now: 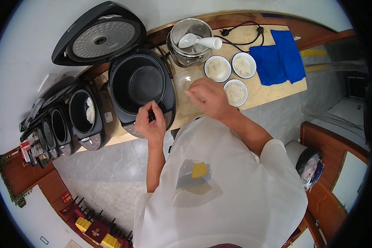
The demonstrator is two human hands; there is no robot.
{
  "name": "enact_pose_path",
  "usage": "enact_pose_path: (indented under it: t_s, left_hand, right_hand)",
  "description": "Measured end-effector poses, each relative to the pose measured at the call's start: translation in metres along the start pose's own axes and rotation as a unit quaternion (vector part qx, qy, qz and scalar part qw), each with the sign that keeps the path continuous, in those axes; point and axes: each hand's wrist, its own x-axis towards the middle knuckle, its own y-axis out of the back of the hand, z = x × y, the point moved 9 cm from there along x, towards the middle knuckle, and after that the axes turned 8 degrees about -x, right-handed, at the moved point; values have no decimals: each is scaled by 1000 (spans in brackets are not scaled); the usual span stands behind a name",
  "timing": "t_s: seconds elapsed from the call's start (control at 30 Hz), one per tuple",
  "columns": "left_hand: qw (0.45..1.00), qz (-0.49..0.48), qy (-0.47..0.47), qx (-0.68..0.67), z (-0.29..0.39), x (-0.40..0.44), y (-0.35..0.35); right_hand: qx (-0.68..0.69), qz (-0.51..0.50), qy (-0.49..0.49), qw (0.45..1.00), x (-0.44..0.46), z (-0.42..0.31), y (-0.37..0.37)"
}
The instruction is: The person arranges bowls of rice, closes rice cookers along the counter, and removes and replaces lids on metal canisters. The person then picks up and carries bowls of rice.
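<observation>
My left hand [151, 122] is just above the front rim of a large open rice cooker [168, 93], thumb and fingertips pinched together. Whatever may be between them is too small to make out. Inside the cooker, the dark pot [142, 84] shows a bare bottom. My right hand [210, 97], slightly blurred, hangs over a clear plastic container [188, 77] with its fingers curled in; I cannot make out anything in them. Close to this hand stand three white bowls of rice, a left one [218, 69], a right one [244, 65] and a front one [235, 92].
A metal pot [180, 58] with a white scoop [200, 41] across its top stands behind the container. Blue cloths [273, 62] and a black power cord [240, 43] lie at right. Several smaller open cookers line the left, one [82, 111] with rice inside. The big lid [101, 39] stands raised.
</observation>
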Motion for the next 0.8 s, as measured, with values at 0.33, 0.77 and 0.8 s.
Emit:
enact_pose_path:
  t_s: [0.33,0.77,0.8]
  left_hand:
    - [1000,-1,9,0,-7,-4,0]
    - [1000,0,16,8,-4,-1,-1]
    - [1000,1,14,1,-3,-1,-1]
  right_hand:
    - [-41,-172,118,977,-11,-29,-72]
    - [-64,-202,134,968,-13,-36,-87]
    - [-72,-203,137,967,-12,-37,-87]
